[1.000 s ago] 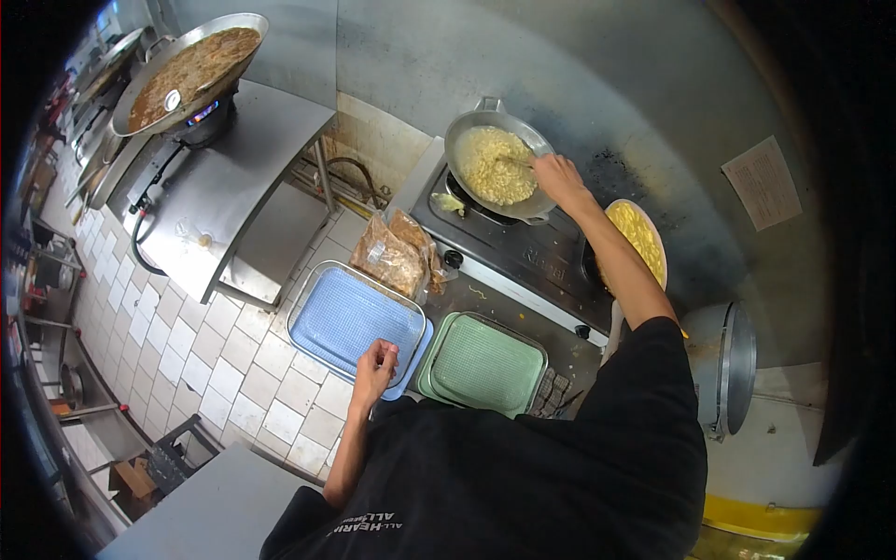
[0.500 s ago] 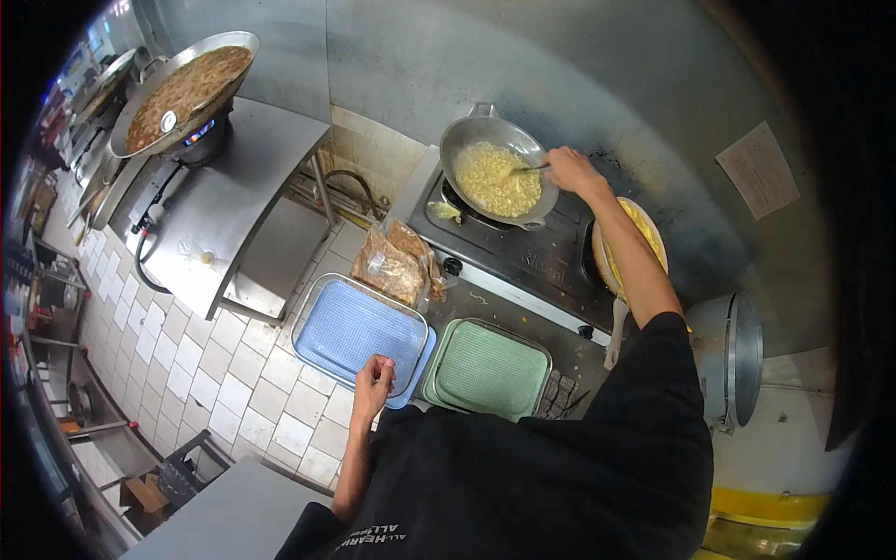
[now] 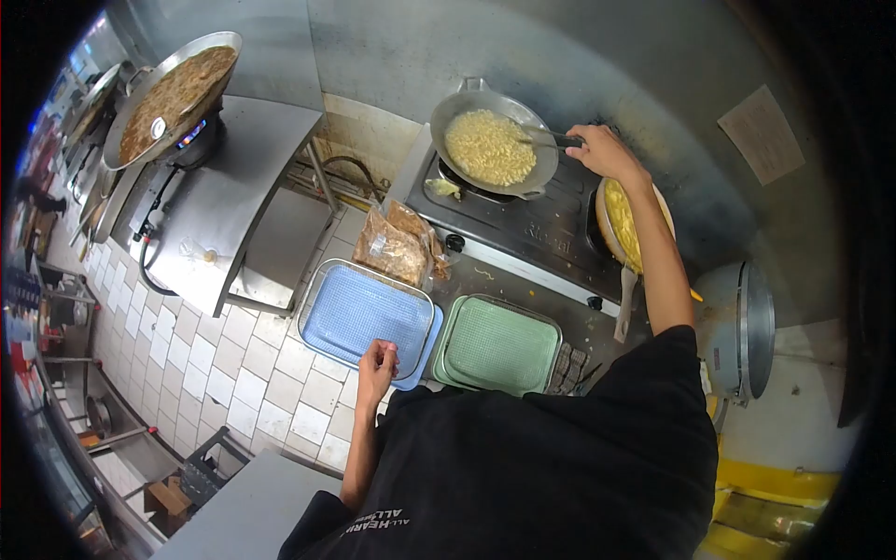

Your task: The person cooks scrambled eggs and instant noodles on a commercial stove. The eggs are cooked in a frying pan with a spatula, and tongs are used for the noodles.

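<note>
Right hand (image 3: 605, 152), arm outstretched, grips a utensil handle (image 3: 558, 140) at the wok (image 3: 491, 142) rim; left hand (image 3: 377, 362), fingers loosely curled, hovers at the blue tray (image 3: 366, 315) near edge, green tray (image 3: 497, 345) beside.

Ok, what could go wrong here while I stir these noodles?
The wok sits tilted on its burner, and only the right hand is up there, on the utensil, so a hard push might tip it. That forearm also passes over the second pan, so it could get burnt.
</note>
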Demonstrator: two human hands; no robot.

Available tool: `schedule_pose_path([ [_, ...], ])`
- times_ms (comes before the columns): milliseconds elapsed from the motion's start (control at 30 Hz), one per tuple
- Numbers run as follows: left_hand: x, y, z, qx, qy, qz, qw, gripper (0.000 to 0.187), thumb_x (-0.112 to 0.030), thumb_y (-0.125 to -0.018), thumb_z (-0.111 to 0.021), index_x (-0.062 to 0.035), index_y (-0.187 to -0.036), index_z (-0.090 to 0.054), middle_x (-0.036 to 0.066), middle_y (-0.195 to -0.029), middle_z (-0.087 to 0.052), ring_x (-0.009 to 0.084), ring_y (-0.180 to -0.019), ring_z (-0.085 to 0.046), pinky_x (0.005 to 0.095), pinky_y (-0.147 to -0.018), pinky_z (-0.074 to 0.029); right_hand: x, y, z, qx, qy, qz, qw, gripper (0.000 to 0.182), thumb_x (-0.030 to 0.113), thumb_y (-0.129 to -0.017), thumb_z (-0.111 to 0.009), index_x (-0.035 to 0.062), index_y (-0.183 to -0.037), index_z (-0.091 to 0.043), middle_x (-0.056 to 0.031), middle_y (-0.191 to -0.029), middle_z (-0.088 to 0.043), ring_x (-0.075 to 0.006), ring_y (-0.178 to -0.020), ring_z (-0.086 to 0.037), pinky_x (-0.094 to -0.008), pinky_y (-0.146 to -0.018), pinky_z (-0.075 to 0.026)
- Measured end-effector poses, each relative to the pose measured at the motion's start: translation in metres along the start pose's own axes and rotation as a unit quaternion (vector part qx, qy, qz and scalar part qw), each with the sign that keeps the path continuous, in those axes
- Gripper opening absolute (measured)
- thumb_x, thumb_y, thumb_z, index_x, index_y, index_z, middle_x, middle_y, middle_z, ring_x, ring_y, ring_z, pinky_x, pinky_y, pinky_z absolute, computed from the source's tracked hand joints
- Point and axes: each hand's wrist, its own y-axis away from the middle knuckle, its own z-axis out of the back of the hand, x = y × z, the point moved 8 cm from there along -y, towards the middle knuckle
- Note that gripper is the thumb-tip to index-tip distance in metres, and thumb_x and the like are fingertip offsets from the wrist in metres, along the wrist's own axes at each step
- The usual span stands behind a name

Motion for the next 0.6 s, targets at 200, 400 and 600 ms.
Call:
schedule_pose_path([
  [200,-0.015,-0.005,-0.028,0.086,-0.035,-0.015,0.996,0.023,-0.023,-0.098,-0.056,-0.0011,-0.091,-0.058,0.003,-0.067,-0.057,0.0079,-0.057,-0.052,0.0248,-0.050,-0.042,0.003,0.103,-0.003,-0.126,-0.135,-0.049,0.982,0.036,0.022,-0.089,-0.066,0.0026,-0.119,-0.060,-0.0190,-0.088,-0.069,-0.0284,-0.080,-0.066,-0.0362,-0.078,-0.049],
  [400,-0.010,-0.009,-0.066,0.152,-0.061,-0.010,0.986,0.023,-0.023,-0.098,-0.056,-0.0008,-0.092,-0.057,0.003,-0.067,-0.057,0.0081,-0.056,-0.052,0.0240,-0.050,-0.042,0.010,0.268,-0.159,-0.021,-0.322,-0.083,0.943,0.035,0.028,-0.089,-0.067,0.0027,-0.113,-0.063,-0.0104,-0.106,-0.068,-0.0203,-0.092,-0.064,-0.0318,-0.078,-0.049],
  [600,-0.018,-0.004,-0.134,0.255,-0.125,-0.025,0.958,0.026,-0.027,-0.098,-0.056,-0.0015,-0.091,-0.056,0.003,-0.068,-0.057,0.0084,-0.057,-0.052,0.0249,-0.052,-0.044,0.030,0.316,-0.304,-0.106,-0.243,-0.090,0.960,0.034,0.027,-0.084,-0.072,0.0052,-0.110,-0.067,-0.0113,-0.093,-0.068,-0.0283,-0.084,-0.064,-0.0373,-0.077,-0.050],
])
